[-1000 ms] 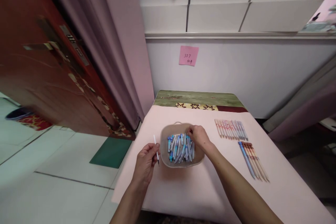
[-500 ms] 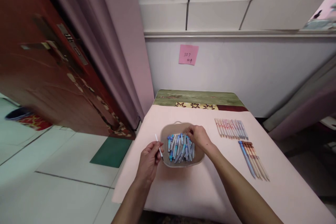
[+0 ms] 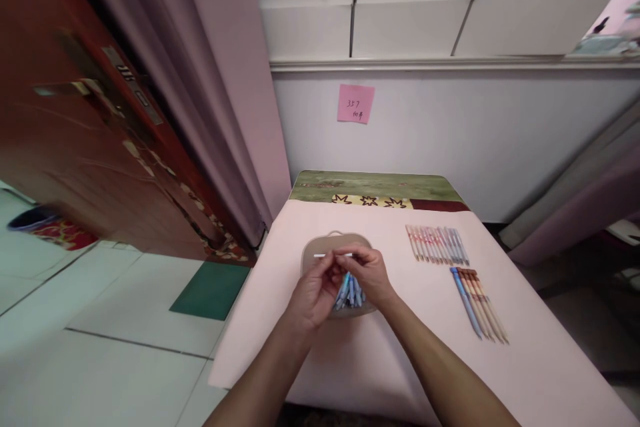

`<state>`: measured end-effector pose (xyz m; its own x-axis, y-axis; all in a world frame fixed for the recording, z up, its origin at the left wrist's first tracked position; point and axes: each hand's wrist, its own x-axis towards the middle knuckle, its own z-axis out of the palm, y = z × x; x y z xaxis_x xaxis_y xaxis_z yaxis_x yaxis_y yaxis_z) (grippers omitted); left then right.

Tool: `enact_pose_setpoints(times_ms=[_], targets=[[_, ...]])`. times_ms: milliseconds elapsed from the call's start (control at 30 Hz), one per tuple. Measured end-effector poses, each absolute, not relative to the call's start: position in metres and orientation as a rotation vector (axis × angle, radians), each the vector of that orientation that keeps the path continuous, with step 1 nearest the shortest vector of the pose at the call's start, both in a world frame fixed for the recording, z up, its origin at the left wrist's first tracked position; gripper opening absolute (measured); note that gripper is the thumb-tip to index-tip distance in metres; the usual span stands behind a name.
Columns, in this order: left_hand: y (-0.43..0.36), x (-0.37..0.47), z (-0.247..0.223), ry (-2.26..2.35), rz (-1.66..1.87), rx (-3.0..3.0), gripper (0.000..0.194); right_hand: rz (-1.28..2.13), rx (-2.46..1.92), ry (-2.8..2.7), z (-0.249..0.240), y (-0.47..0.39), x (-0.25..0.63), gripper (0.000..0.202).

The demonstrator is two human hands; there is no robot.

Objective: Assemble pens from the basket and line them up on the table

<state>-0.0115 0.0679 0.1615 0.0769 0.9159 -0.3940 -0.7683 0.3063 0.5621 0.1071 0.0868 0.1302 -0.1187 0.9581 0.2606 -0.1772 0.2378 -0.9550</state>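
Above the beige plastic basket (image 3: 311,248), my left hand (image 3: 316,290) pinches a thin white pen refill (image 3: 320,255) that lies nearly level. My right hand (image 3: 369,275) meets it fingertip to fingertip, closed, with a bit of white showing at its fingers. What exactly the right fingers grip is hidden. Below both hands, blue and grey pens (image 3: 350,292) lie heaped in the basket, partly covered by the hands.
On the pink-covered table (image 3: 400,360), a row of pale pens (image 3: 437,245) lies to the right. Nearer me is a second row of brown-topped pens (image 3: 485,307) with a blue pen (image 3: 466,303) at its left. A pink note (image 3: 355,104) is on the wall behind.
My left hand has moved right over the basket, turning the refill from steep to nearly level. My right hand has come up from the pens to meet it.
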Motion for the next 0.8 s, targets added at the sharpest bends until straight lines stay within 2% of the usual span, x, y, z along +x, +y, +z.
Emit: enact_pose_setpoints(times_ms=[100, 200, 300, 433, 500, 667, 800], targets=[[0.068, -0.001, 0.164, 0.773, 1.198, 0.324, 0.022, 1.103, -0.911, -1.121, 0.144, 0.096, 0.124, 0.026], [0.066, -0.005, 0.159, 0.981, 1.272, 0.541, 0.03, 0.821, -0.942, -0.883, 0.157, 0.107, 0.15, 0.036], [0.065, -0.018, 0.146, 1.242, 1.315, 0.78, 0.026, 0.623, -0.963, -0.736, 0.163, 0.116, 0.173, 0.039], [0.068, -0.027, 0.127, 1.389, 1.268, 1.024, 0.014, 0.607, -1.037, -0.859, 0.16, 0.12, 0.188, 0.038], [0.073, -0.023, 0.119, 1.42, 1.147, 1.282, 0.008, 0.617, -1.067, -0.922, 0.158, 0.121, 0.191, 0.039], [0.086, 0.003, 0.101, 1.344, 0.599, 1.993, 0.023, 0.671, -1.069, -0.967, 0.159, 0.122, 0.194, 0.037], [0.091, 0.011, 0.092, 1.375, 0.339, 2.155, 0.026, 0.695, -1.077, -1.004, 0.161, 0.12, 0.197, 0.038]])
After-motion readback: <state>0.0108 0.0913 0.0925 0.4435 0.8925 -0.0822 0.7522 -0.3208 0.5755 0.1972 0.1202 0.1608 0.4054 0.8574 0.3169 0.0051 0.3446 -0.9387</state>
